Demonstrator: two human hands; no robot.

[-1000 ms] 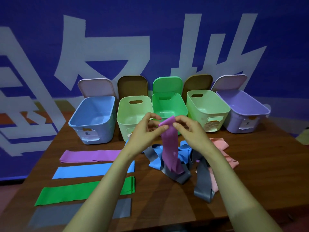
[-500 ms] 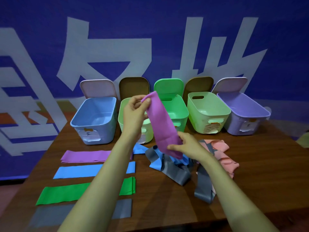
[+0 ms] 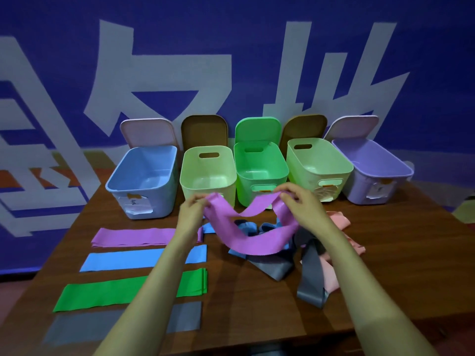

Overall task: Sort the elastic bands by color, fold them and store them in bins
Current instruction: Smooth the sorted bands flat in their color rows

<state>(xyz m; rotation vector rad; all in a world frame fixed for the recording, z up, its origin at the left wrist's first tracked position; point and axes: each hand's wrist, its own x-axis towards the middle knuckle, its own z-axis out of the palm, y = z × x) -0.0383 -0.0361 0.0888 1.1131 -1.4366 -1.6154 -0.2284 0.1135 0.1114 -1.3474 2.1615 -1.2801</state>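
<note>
While the left hand (image 3: 192, 211) and right hand (image 3: 303, 204) are pinching opposite ends of the purple band (image 3: 257, 242), it is sagging above the unsorted pile (image 3: 312, 276). Sorting is proceeding; next, it probably needs laying flat on the purple stack (image 3: 133, 236).

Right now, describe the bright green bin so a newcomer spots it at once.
On the wooden table, five open bins stand in a row. The bright green bin is the middle one. Its left neighbour and right neighbour are pale green with brown lids; its own lid is bright green too.
</note>
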